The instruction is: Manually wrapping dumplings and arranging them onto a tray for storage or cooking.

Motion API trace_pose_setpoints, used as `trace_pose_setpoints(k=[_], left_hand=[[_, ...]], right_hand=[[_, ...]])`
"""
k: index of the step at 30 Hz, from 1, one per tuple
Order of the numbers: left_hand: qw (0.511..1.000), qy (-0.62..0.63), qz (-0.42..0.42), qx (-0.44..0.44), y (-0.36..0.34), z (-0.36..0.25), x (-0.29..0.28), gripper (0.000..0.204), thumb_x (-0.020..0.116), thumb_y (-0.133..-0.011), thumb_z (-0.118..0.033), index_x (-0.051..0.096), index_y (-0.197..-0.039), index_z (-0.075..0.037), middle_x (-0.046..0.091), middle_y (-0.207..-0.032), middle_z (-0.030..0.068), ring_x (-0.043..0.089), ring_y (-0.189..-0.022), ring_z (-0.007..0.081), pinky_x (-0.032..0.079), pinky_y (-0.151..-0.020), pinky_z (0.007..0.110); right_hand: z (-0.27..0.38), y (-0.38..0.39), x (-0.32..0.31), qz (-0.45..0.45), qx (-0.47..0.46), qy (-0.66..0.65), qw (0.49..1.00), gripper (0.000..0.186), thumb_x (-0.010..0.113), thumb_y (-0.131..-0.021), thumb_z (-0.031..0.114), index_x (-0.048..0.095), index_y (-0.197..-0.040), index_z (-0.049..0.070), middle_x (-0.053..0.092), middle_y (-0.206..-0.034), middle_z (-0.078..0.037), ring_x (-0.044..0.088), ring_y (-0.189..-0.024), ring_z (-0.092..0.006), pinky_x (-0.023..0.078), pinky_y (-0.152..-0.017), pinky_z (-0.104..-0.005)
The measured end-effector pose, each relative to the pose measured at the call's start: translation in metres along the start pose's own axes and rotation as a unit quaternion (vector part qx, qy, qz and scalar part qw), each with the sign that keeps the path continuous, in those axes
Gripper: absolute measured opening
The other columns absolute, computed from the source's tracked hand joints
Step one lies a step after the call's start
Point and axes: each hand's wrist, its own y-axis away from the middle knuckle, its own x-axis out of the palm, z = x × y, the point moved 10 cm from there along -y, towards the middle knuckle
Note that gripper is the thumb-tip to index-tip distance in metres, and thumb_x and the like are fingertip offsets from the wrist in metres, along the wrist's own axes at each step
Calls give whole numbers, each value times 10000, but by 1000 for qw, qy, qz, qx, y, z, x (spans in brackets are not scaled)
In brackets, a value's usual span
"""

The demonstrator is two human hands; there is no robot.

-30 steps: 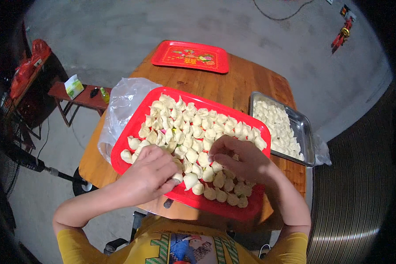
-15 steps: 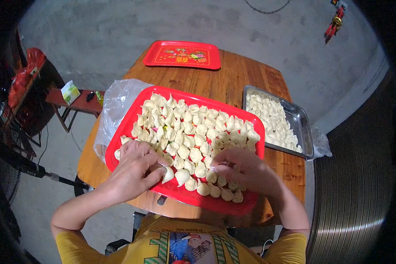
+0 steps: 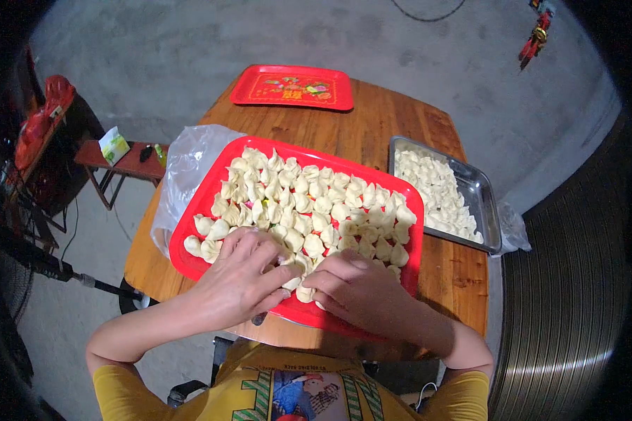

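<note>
both hands, left hand [image 3: 242,281] and right hand [image 3: 361,291], pressed on pale folded dumplings [image 3: 309,210] in red rectangular plastic tray [image 3: 189,224] on brown wooden table [image 3: 386,119].

dumplings [image 3: 292,283] under both hands hidden, fingers' [image 3: 282,275] grip unclear

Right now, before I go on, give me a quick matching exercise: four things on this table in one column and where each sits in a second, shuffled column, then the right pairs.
Things:
1. empty red tray
2. metal tray of dumplings
3. clear plastic bag
4. large red tray of dumplings

Places:
A. under both hands, at the near edge of the table
B. at the far end of the table
C. at the table's right side
D. at the table's left edge, partly under a tray

Pairs: 1-B, 2-C, 3-D, 4-A. The left hand and right hand rest on the nearest dumplings.
</note>
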Motion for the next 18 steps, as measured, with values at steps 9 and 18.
trace_pose_setpoints(k=[9,18], left_hand=[[1000,18,-15,-2,10,9,-5,375,708,-789,-246,612,-1124,-110,495,-1028,104,463,-1049,318,328,-977,492],[999,32,-8,-18,14,17,-4,363,719,-778,-216,615,-1119,-147,462,-1034,127,448,-1050,329,330,-958,490]], right_hand=[[10,-16,15,35,-94,36,994,189,644,-723,68,614,-908,92,566,-868,-39,577,-858,-228,518,-737,-310],[7,-21,19,48,-97,-44,993,257,684,-694,29,588,-917,113,562,-916,-37,563,-852,-258,515,-751,-337]])
